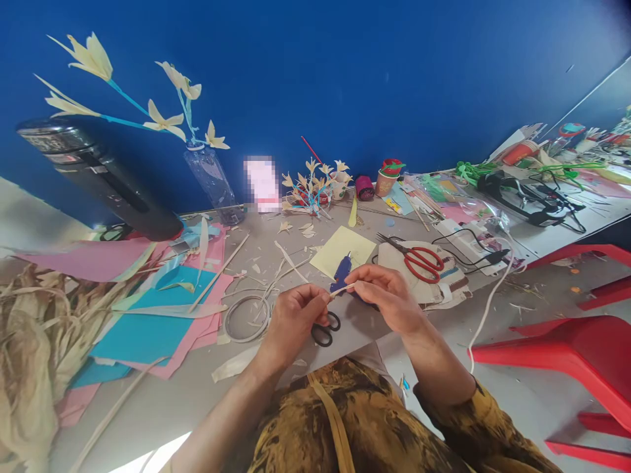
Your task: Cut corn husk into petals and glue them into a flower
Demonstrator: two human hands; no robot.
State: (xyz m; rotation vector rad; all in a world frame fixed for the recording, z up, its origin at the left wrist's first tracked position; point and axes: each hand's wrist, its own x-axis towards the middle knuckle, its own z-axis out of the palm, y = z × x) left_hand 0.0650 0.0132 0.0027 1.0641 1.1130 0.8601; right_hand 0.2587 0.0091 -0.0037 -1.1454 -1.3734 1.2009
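Observation:
A thin pale strip [341,291] stretches between my two hands above the table's front edge. My left hand [299,318] pinches one end of it between thumb and forefinger. The other end is held in the fingertips of my right hand [387,295]. Just behind my hands lies a blue glue gun [341,270], partly covered by my right hand, with its tip on a pale yellow sheet [352,244]. Black-handled scissors [323,334] lie beside my left hand, their blades hidden.
Red-handled scissors [422,264] rest on cloth pieces at the right. A wire coil [246,319], coloured paper [152,325] and dried husks [34,348] lie left. Husk flowers in a bottle [211,180] stand behind. A red stool [576,348] is at the right.

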